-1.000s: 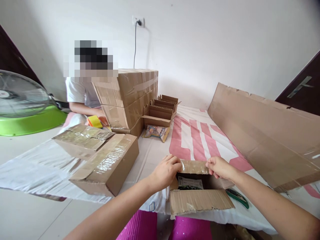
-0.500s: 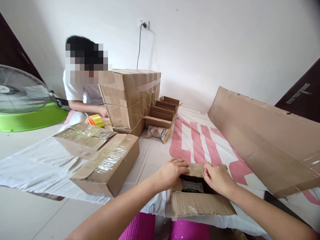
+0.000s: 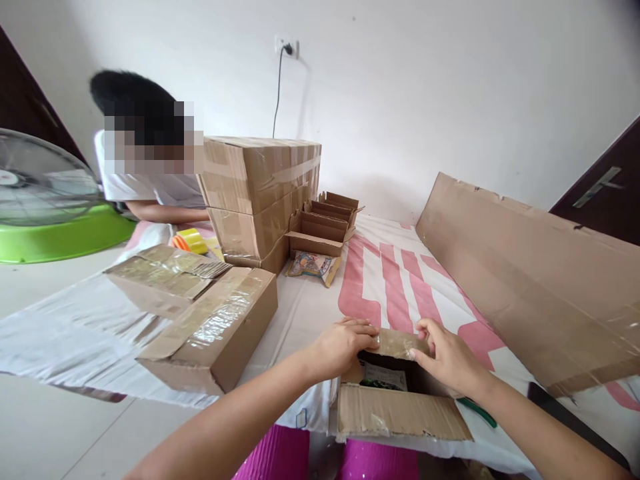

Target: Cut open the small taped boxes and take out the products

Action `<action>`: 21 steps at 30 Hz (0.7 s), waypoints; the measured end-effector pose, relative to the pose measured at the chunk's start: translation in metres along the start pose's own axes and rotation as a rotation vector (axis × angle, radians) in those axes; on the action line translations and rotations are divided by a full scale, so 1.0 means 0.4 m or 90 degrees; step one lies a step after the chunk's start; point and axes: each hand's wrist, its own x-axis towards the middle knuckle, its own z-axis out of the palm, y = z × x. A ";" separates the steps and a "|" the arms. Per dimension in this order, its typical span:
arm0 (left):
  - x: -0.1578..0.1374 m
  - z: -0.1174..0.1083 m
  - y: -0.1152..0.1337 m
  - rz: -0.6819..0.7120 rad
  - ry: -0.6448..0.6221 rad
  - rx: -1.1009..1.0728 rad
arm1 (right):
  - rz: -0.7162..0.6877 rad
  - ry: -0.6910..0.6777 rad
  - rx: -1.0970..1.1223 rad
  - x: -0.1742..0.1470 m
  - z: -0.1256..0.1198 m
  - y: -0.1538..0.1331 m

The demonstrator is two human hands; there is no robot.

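A small cardboard box [image 3: 405, 417] stands in front of me on the near edge of the sheet-covered table, its flaps folded out. Inside it lies a dark packet with a white label [image 3: 384, 377]. My left hand [image 3: 347, 343] has its fingers bent over the left end of the far flap [image 3: 395, 344], which carries clear tape. At the other end of that flap is my right hand [image 3: 445, 353], thumb and forefinger spread, the thumb touching the flap's edge. Part of a green-edged thing [image 3: 479, 411] shows under my right forearm.
Two taped boxes [image 3: 245, 327] lie left of me. Behind them are a stack of taped cartons [image 3: 270, 193], open boxes [image 3: 320, 233], a snack bag [image 3: 313, 265] and a yellow tape roll [image 3: 193, 241]. A large cardboard panel [image 3: 530, 280] stands right. Another person leans at the far left, near a fan [image 3: 45, 187].
My right hand has loosened from a pinch on the flap, its fingers now spread. My left hand stays put. The other person has leaned further left, and the green-edged thing has come into view.
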 end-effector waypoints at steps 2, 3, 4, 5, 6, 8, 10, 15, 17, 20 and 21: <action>0.001 0.002 -0.002 0.004 -0.001 0.004 | -0.006 -0.006 0.025 0.009 0.002 -0.008; 0.001 0.004 -0.003 0.003 -0.001 0.007 | -0.012 -0.010 0.022 0.012 0.007 -0.013; 0.001 0.005 -0.002 0.003 -0.001 0.009 | -0.014 -0.009 0.010 0.015 0.014 -0.019; 0.000 0.006 -0.001 0.000 0.000 0.011 | -0.011 -0.002 -0.006 0.017 0.022 -0.026; 0.000 0.007 0.000 -0.004 0.000 0.013 | -0.005 0.008 -0.022 0.018 0.030 -0.033; -0.001 0.007 0.005 -0.012 -0.001 0.014 | 0.014 0.027 -0.039 0.018 0.043 -0.048; 0.000 0.005 0.010 -0.019 -0.003 0.013 | 0.040 0.032 -0.034 0.019 0.051 -0.063; 0.003 -0.001 0.020 -0.030 -0.013 0.016 | 0.122 0.013 0.061 0.037 0.052 -0.085; 0.004 -0.003 0.023 -0.034 -0.016 0.019 | 0.145 0.001 0.119 0.049 0.054 -0.091; 0.008 -0.006 0.029 -0.016 -0.018 0.016 | 0.144 -0.023 0.184 0.066 0.051 -0.109; 0.009 -0.006 0.031 -0.007 -0.020 0.014 | 0.138 -0.035 0.232 0.074 0.046 -0.116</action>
